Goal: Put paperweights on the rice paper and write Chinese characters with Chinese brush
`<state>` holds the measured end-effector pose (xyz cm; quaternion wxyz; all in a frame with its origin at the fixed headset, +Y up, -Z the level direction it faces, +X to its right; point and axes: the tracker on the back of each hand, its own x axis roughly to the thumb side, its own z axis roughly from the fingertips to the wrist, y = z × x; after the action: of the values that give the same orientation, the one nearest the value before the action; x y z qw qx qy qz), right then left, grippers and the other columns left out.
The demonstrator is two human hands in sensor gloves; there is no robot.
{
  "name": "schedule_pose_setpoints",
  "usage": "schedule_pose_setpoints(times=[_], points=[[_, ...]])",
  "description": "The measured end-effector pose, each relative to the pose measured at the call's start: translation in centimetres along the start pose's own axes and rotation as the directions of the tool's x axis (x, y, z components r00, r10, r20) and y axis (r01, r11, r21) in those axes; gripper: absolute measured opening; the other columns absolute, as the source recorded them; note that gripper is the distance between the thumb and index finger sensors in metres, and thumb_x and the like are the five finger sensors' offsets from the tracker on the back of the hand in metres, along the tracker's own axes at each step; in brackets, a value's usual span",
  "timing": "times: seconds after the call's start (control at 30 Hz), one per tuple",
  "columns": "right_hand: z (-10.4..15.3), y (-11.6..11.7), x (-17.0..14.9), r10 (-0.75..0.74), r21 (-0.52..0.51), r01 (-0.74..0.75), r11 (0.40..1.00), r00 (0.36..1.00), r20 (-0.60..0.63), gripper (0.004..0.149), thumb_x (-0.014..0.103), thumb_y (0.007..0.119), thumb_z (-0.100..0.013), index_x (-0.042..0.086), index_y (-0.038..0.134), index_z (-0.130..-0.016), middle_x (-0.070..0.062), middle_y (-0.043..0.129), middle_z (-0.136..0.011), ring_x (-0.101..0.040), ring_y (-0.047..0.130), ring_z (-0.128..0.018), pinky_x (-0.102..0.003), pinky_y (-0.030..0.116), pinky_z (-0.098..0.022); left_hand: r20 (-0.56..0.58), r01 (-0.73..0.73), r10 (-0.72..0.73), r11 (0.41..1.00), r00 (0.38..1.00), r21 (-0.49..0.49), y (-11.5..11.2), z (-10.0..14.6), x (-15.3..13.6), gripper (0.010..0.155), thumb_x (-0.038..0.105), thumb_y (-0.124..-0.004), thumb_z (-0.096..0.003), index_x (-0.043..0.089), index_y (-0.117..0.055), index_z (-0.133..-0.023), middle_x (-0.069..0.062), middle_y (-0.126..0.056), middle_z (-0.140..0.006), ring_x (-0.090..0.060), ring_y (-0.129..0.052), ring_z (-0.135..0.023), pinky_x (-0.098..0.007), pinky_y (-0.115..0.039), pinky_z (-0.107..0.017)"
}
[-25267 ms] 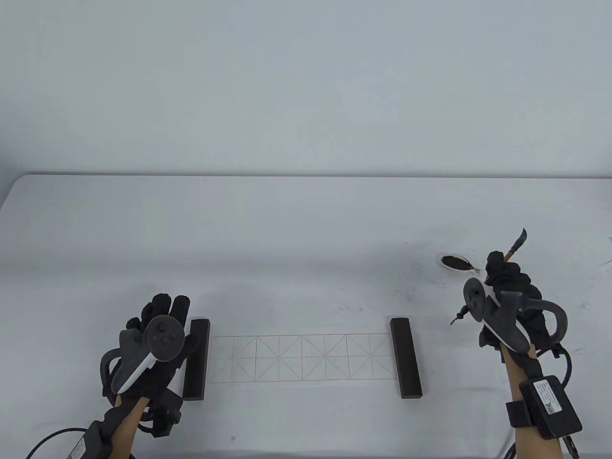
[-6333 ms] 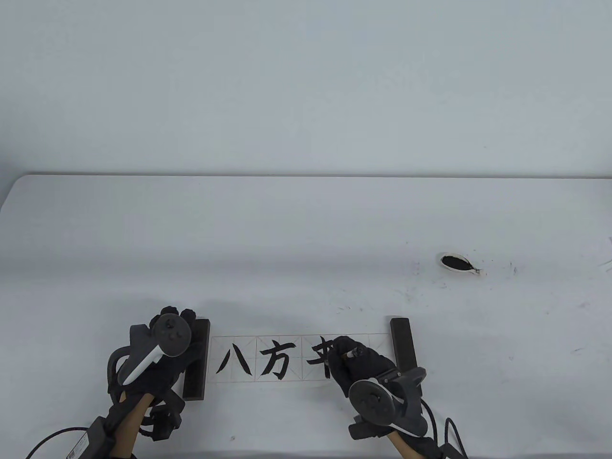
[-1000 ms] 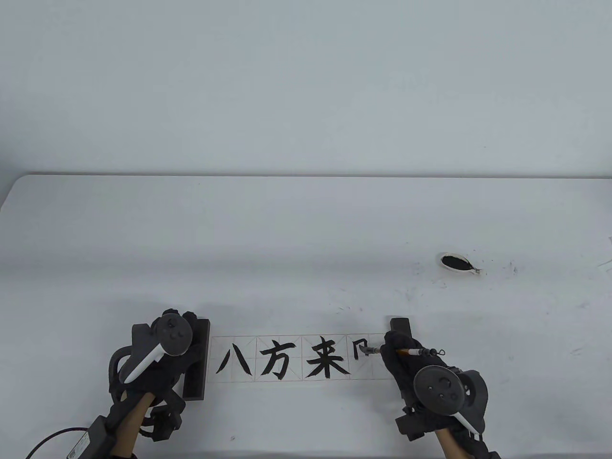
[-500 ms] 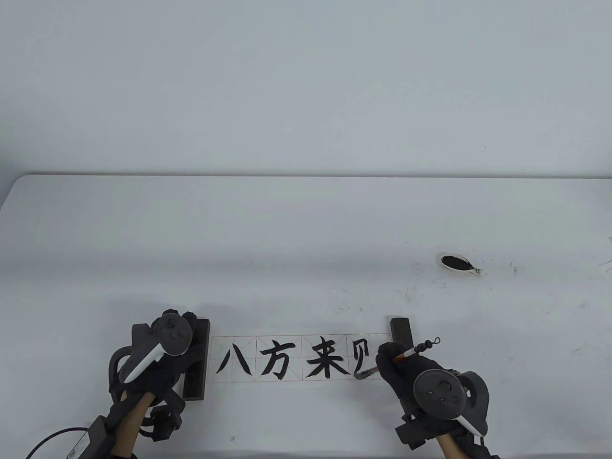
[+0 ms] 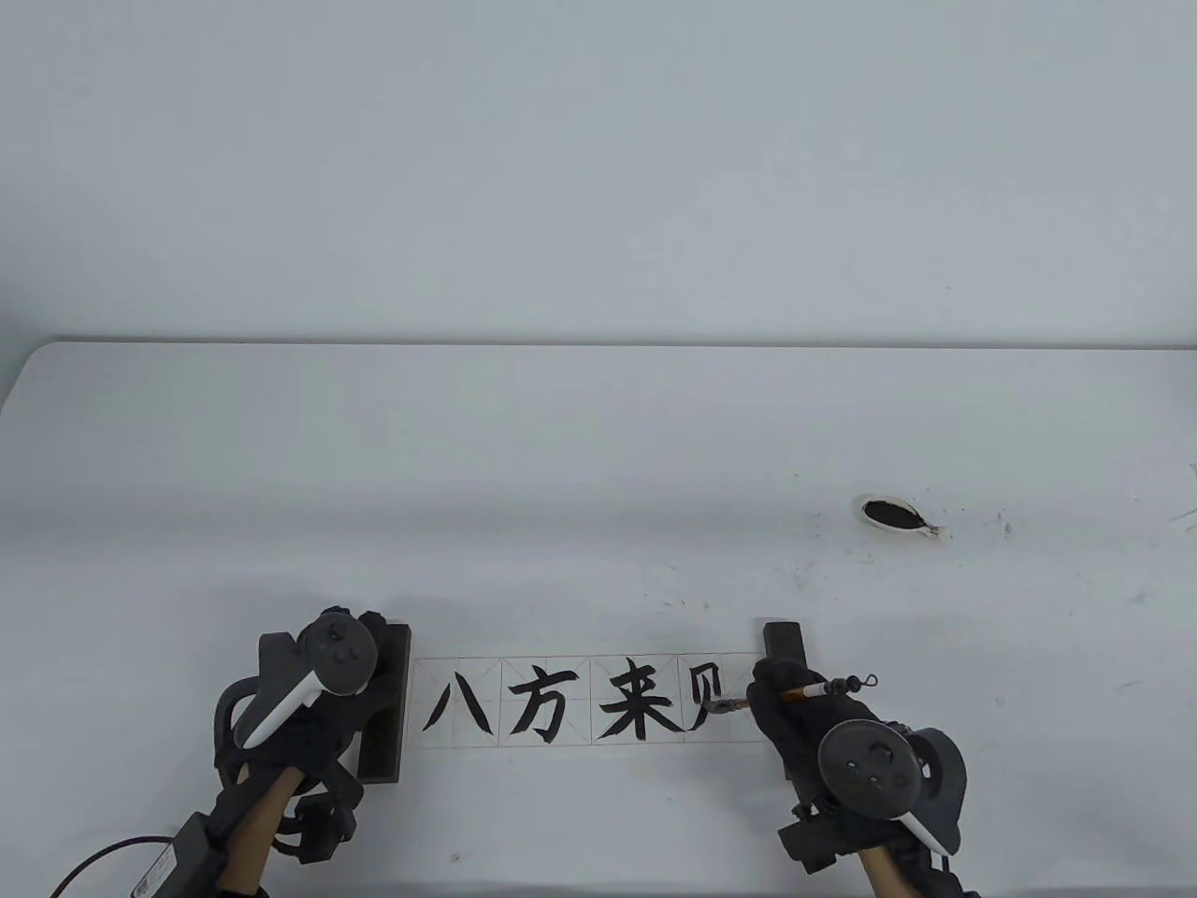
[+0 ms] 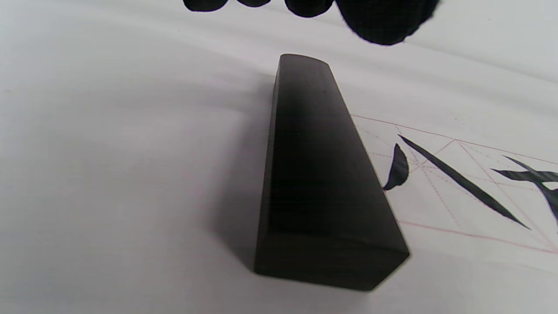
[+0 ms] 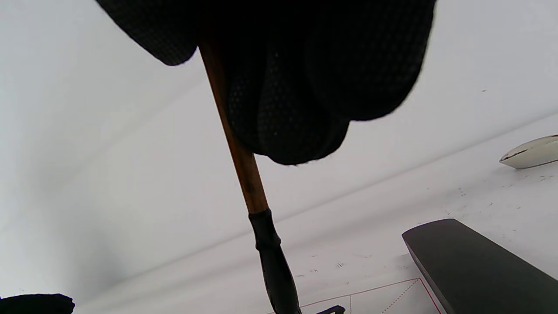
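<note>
**Brush on the fourth square, both weights on the paper**

A long strip of thin white paper (image 5: 570, 700), ruled with a red grid of squares and diagonals, is laid flat near the front edge of the white table (image 5: 598, 440). Two weights are seen: dark, smooth, matte rectangular bars with slightly rounded corners. The left weight (image 5: 385, 703) is set across the strip's left end; the right weight (image 5: 784, 644) is set across its right end and is partly covered by the right hand (image 5: 795, 720).

One brush (image 5: 781, 695) is gripped by the curled fingers of the right hand. Its shaft is brown wood with a white end and a small cord loop; its black tuft is set on the paper in the fourth square. Four characters are counted in wet black ink; whether the fourth is finished cannot be told.

The left hand (image 5: 318, 711) is laid just left of the left weight, fingers fairly straight, with nothing seen gripped; whether they touch the weight cannot be told.

One small white oval dish (image 5: 895, 515), filled with black ink, is placed well apart at the right rear, with ink specks scattered about it. Wide bare tabletop is left behind the strip.
</note>
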<state>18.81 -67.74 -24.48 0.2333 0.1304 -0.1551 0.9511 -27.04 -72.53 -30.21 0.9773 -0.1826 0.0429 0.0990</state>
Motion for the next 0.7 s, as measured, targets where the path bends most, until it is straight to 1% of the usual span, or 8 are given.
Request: schedule_pose_setpoints(times=[0.13,0.3,0.4,0.47,0.53,0.6,0.7], points=[[0.0,0.1,0.0,0.043,0.018,-0.043,0.999,0.999,-0.006,0.041,0.038,0.069,-0.055,0.009,0.081,-0.081,-0.012,0.098,-0.064,-0.024,0.102,-0.046,-0.032,0.087,-0.031,0.000,0.000,0.000,1.000,1.000,-0.001,0.0,0.0,0.0,0.079,0.052,-0.059,-0.0532,0.035,-0.021,-0.120,-0.008,-0.015,-0.129,-0.039,-0.024,-0.122,-0.058,-0.021,-0.086],[-0.1,-0.1,0.0,0.094,0.026,-0.094,0.995,0.996,-0.012,0.040,0.038,0.069,-0.055,0.008,0.084,-0.077,-0.012,0.100,-0.059,-0.023,0.103,-0.040,-0.031,0.088,-0.027,0.000,0.000,0.000,1.000,1.000,-0.001,0.0,0.0,0.0,0.079,0.052,-0.059,-0.0531,0.035,-0.021,-0.120,-0.008,-0.015,-0.129,-0.039,-0.024,-0.122,-0.057,-0.021,-0.087],[-0.1,-0.4,-0.1,0.059,0.013,-0.059,0.998,0.998,-0.014,0.040,0.038,0.069,-0.055,0.008,0.083,-0.078,-0.011,0.100,-0.059,-0.022,0.103,-0.040,-0.030,0.088,-0.026,-0.002,0.000,0.000,1.000,1.000,-0.004,0.0,0.1,0.0,0.079,0.052,-0.059,-0.0531,0.035,-0.021,-0.120,-0.008,-0.015,-0.129,-0.039,-0.024,-0.122,-0.058,-0.021,-0.087],[0.0,-0.8,-0.4,0.013,-0.038,-0.015,0.999,0.999,-0.033,0.041,0.038,0.068,-0.055,0.007,0.082,-0.079,-0.012,0.099,-0.060,-0.023,0.103,-0.041,-0.030,0.088,-0.027,-0.002,0.000,0.000,1.000,1.000,-0.004,0.0,0.1,0.0,0.079,0.052,-0.059,-0.0531,0.035,-0.021,-0.120,-0.008,-0.015,-0.128,-0.039,-0.024,-0.122,-0.058,-0.021,-0.086],[0.0,-1.1,-0.7,0.010,-0.070,-0.014,0.997,0.998,-0.059,0.043,0.037,0.067,-0.056,0.004,0.078,-0.083,-0.015,0.098,-0.062,-0.023,0.103,-0.041,-0.031,0.088,-0.027,-0.002,-0.001,0.001,1.000,1.000,-0.003,0.0,0.0,0.0,0.079,0.052,-0.059,-0.0532,0.035,-0.021,-0.120,-0.008,-0.015,-0.129,-0.039,-0.024,-0.122,-0.058,-0.021,-0.086],[-0.1,-1.2,-1.1,0.023,-0.065,-0.028,0.997,0.997,-0.077,0.044,0.036,0.065,-0.057,0.003,0.075,-0.085,-0.015,0.097,-0.064,-0.023,0.103,-0.042,-0.031,0.088,-0.027,-0.002,-0.001,0.001,1.000,1.000,-0.006,0.0,0.0,0.0,0.079,0.052,-0.059,-0.0532,0.035,-0.021,-0.120,-0.008,-0.015,-0.129,-0.039,-0.024,-0.122,-0.058,-0.021,-0.087],[-0.3,-1.0,-1.4,0.014,-0.028,-0.016,0.999,0.996,-0.088,0.044,0.035,0.065,-0.058,0.003,0.073,-0.086,-0.016,0.095,-0.066,-0.024,0.102,-0.044,-0.032,0.087,-0.029,0.000,0.000,0.000,1.000,1.000,-0.010,-0.1,0.0,0.0,0.079,0.052,-0.059,-0.0532,0.035,-0.021,-0.120,-0.008,-0.015,-0.129,-0.039,-0.024,-0.122,-0.058,-0.021,-0.086]])
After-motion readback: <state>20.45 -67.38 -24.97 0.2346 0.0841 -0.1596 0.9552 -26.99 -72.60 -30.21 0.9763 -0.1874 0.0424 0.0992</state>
